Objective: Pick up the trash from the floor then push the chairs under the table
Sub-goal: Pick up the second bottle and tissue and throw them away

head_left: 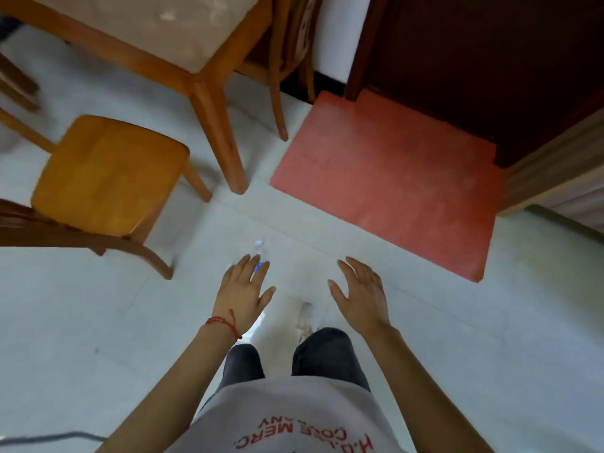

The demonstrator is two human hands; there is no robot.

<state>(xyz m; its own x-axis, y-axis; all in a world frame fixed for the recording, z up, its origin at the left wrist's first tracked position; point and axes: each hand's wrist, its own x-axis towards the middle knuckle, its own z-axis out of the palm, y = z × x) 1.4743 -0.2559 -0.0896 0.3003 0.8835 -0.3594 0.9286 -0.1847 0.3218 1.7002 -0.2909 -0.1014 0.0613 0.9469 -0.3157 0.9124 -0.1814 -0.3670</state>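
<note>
Pale floor tiles (98,322) carry the trash (259,246), seemingly a clear plastic bottle, beside the chair (108,178) and partly hidden by the left hand (243,291). It looks light, smooth and crushable; take it round the middle. Both grips are spread and hold nothing, right hand (361,294) included.

Glossy wooden chair (108,171), matt floor (98,308)

The smooth tiled floor (490,322) is pale grey-white. A rectangular mat (385,181) on it is flat salmon red. The wooden chair seat (108,171) is honey orange, and the square wooden table (157,31) has an orange-brown frame around a mottled beige top. The small clear plastic bottle (259,248) carries a blue patch. A thin string bracelet (225,323) is red.
</note>
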